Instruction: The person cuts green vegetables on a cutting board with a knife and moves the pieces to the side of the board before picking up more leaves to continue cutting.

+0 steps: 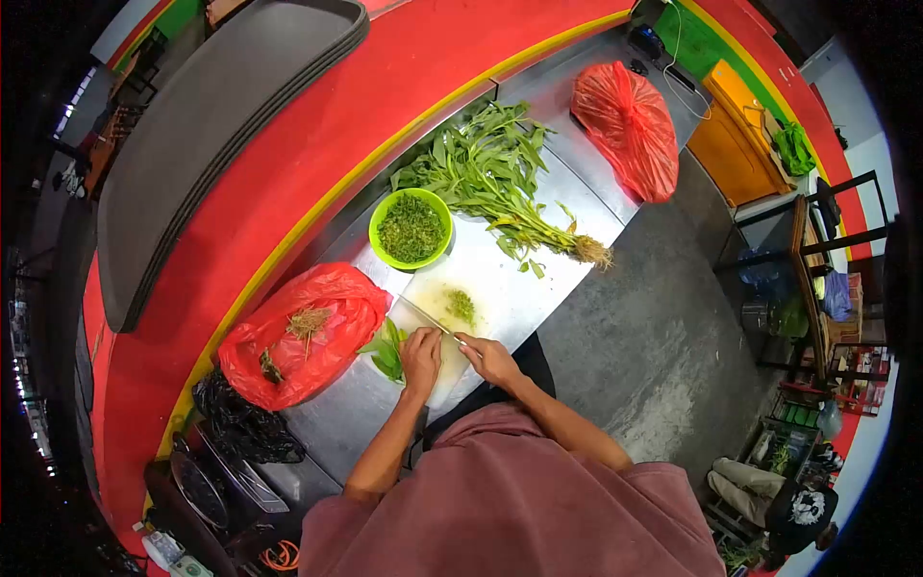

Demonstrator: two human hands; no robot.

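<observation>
My left hand is closed around a small bunch of green leaves, pressing it on the pale cutting board. In my right hand is a knife, its blade lying across the board close to my left fingers. A small heap of chopped greens rests just beyond the blade. Farther back stands a lime-green bowl with finely chopped greens in it. A large bunch of leafy stems with roots lies on the metal table to its right.
An open red plastic bag with root ends inside sits at left, beside a black bag. A tied red bag stands at the far right of the table. Grey trays rest on the red counter wall. Another person is at lower right.
</observation>
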